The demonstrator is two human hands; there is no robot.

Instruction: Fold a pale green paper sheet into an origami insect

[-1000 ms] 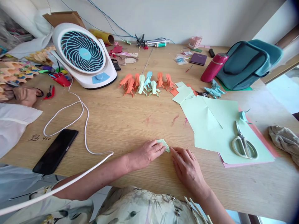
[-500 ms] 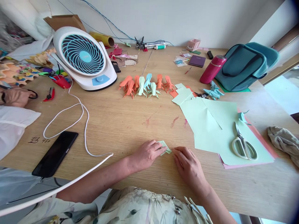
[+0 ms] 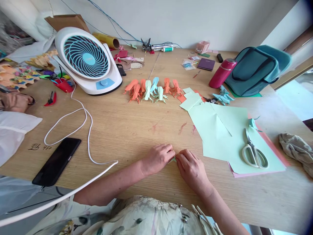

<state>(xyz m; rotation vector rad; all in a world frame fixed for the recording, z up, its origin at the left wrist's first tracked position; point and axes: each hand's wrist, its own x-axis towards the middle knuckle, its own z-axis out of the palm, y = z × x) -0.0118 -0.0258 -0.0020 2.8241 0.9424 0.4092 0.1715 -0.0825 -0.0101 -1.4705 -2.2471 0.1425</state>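
Observation:
A small folded piece of pale green paper point(image 3: 173, 159) is pinched between my two hands near the front of the table, mostly hidden by the fingers. My left hand point(image 3: 158, 159) is closed on its left side. My right hand point(image 3: 192, 168) grips it from the right, fingertips almost touching those of the left. Farther back stands a group of folded paper figures: orange ones point(image 3: 135, 92), light green ones point(image 3: 148, 90) and a blue one point(image 3: 155, 85). Light green paper sheets point(image 3: 215, 137) lie to the right, with scissors point(image 3: 254, 153) on top.
At the left are a white fan point(image 3: 86, 60), a black phone point(image 3: 56, 161), a white cable point(image 3: 90, 130) and another person's hand point(image 3: 17, 101). A red bottle point(image 3: 222, 73) and a teal bag point(image 3: 256, 70) stand at the back right. A crumpled cloth point(image 3: 297, 150) lies at the right edge.
My hands have drawn together. My left fingers have lifted from lying on the paper to a pinch, and the paper now shows much less between them.

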